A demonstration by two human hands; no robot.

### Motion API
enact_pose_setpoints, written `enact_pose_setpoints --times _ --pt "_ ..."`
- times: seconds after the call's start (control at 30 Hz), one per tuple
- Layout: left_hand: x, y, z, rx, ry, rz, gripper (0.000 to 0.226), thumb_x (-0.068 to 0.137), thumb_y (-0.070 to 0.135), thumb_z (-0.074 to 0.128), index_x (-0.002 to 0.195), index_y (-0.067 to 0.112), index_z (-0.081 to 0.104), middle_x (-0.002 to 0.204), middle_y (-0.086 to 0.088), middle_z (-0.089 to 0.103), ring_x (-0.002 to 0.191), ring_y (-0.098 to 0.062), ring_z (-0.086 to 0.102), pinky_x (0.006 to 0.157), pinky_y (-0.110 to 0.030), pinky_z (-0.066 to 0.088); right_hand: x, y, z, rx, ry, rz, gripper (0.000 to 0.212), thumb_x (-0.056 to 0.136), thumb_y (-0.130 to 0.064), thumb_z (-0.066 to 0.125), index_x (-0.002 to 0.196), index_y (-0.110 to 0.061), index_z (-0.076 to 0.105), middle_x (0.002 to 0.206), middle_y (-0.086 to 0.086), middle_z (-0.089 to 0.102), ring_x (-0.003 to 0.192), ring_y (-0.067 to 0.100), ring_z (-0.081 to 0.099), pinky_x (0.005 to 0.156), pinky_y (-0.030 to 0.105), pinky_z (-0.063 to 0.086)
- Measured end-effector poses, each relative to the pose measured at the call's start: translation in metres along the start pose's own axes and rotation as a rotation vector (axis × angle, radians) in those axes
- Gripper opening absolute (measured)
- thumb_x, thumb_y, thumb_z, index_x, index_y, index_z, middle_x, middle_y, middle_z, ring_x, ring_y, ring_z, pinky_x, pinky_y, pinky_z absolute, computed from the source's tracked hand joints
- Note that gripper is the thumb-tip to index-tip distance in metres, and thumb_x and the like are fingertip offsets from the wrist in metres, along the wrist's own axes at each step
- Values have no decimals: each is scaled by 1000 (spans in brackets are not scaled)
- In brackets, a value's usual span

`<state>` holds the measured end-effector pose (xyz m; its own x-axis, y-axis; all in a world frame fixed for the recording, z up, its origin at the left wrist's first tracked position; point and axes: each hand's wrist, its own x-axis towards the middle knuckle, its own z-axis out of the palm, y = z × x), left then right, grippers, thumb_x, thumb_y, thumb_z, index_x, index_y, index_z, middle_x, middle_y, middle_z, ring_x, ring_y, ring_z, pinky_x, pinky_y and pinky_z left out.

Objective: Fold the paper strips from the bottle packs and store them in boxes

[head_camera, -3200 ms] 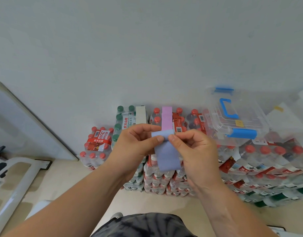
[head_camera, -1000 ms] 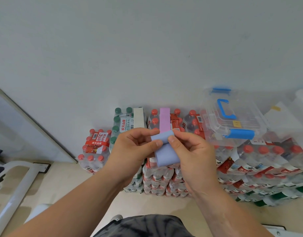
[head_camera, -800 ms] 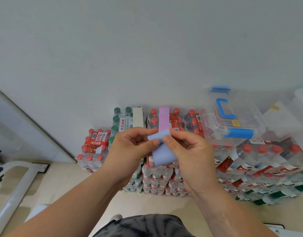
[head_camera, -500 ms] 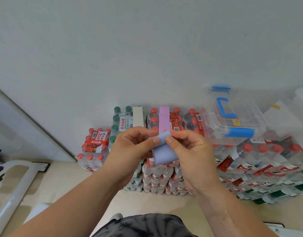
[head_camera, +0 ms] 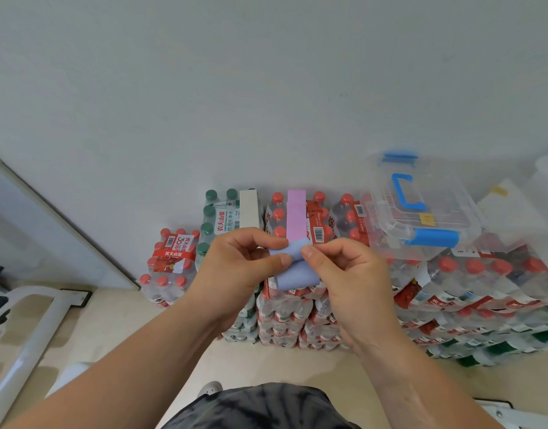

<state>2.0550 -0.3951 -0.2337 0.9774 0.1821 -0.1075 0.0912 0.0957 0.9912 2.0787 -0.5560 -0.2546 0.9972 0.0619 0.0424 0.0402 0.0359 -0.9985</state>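
Lavender-blue paper strip [head_camera: 294,275] (head view): short, soft, folded over on itself at the top w/ a rounded bend, lower flap hanging free. It's held mid-air in front of the stacked shrink-wrapped bottle packs [head_camera: 285,311], approx. level w/ the top row.

Left hand [head_camera: 235,267]: fingers curled, thumb & forefinger pinching the strip's left edge at the fold. Right hand [head_camera: 350,274]: also curled, thumb tip on the front of the fold, other fingers behind, pinching the right edge. Hands sit close together across the strip.

Behind: pink paper strip [head_camera: 296,216] lies along a red-cap pack top; cream paper strip [head_camera: 249,209] lies on the green-cap pack [head_camera: 217,218]. Clear plastic box w/ blue handle [head_camera: 421,218] sits on the packs to the right, lid on.
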Motion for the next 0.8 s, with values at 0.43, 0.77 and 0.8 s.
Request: enact_pose_setpoints --times 0.43,0.77,0.8 --pt "10 -11 8 1 -52 -136 19 84 -1 71 103 1 75 99 -17 76 94 -34 73 80 -41 61 1 11 -15 16 -49 41 14 88 2 71 86 -12 72 86 2 77 81 13 74 72 23 58" --pt "46 -22 -9 -5 -133 -189 14 81 0 73 94 3 77 92 -18 76 88 -33 73 82 -41 61 22 18 10 -31 79 102 10 84 -4 77 80 -12 72 82 1 77 76 14 75 67 22 58" --pt "52 -23 -13 -44 -143 -211 12 84 1 71 94 4 77 95 -19 76 88 -33 72 82 -43 62 26 17 13 -31 87 111 11 84 -3 76 81 -12 72 84 -2 78 78 13 75 68 20 58"
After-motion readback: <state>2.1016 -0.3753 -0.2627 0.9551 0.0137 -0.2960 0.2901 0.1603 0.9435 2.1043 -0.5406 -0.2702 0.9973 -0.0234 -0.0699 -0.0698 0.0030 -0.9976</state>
